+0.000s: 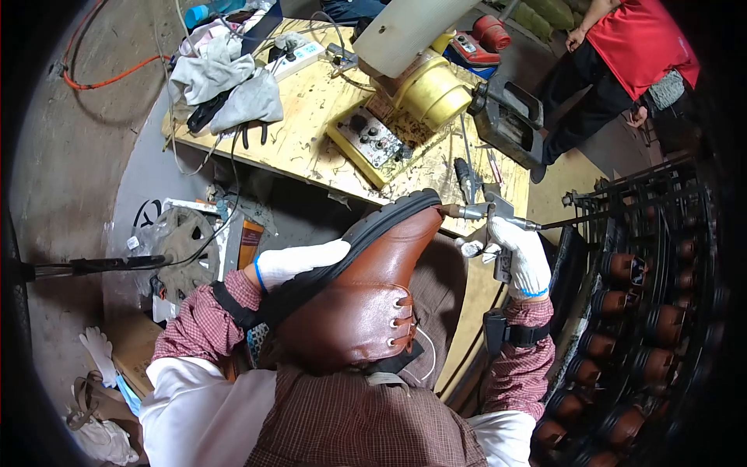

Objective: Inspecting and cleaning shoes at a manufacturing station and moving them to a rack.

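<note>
A brown leather lace-up boot (pixel 354 311) is tilted in front of my body, black sole (pixel 354 241) turned up to the left and toe pointing away. My left hand (pixel 299 263), in a white knitted glove, lies along the sole's edge and holds the boot, its fingers reaching toward the middle of the sole. At the toe, the brownish tip of a pistol-shaped metal tool (pixel 476 210) touches or nearly touches the seam between sole and leather. My gloved right hand (pixel 517 253) is wrapped round this tool's grip. The boot hides part of the left hand.
Beyond the boot stands a wooden bench (pixel 311 148) with a yellow-cased control box (pixel 369 140), a yellow machine housing (pixel 432 89), grey gloves (pixel 249 101) and a power strip (pixel 299 58). Racks of brown boots (pixel 622 342) line the right. A person in red (pixel 638 39) stands far right.
</note>
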`<state>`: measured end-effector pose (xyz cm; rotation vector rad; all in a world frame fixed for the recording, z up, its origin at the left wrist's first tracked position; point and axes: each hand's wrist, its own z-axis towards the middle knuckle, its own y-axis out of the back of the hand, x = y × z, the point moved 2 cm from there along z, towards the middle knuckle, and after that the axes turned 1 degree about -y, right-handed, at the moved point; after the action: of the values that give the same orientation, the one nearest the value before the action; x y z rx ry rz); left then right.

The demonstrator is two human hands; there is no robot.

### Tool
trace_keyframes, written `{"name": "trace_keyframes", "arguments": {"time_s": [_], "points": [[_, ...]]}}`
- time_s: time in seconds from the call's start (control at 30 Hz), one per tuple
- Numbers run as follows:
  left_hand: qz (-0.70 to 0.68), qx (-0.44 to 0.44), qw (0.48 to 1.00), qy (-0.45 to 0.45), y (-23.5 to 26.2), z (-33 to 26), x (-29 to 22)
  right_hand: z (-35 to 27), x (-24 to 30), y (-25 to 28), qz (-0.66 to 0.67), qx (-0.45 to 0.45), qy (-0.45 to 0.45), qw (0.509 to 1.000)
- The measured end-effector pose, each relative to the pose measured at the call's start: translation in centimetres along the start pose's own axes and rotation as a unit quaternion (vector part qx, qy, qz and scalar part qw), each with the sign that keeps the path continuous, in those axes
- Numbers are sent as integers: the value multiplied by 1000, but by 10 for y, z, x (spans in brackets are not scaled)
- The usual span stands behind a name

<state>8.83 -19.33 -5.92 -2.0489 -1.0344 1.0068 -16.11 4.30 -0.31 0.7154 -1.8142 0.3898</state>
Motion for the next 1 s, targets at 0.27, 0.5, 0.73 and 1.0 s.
{"name": "trace_keyframes", "arguments": {"time_s": [0.27, 0.5, 0.73, 1.0], "points": [[-5, -33, 999, -19, -21, -11, -5, 19, -7, -6, 113, 30, -4, 993], [-80, -39, 996, -10, 5, -4, 11, 25, -21, -16, 165, -5, 21, 986], [-69, 29, 997, -15, 35, 48, 49, 36, -65, -41, 220, 2, 48, 974], [102, -39, 991, -73, 30, 66, 52, 22, -91, -69, 244, 14, -2, 970]]}}
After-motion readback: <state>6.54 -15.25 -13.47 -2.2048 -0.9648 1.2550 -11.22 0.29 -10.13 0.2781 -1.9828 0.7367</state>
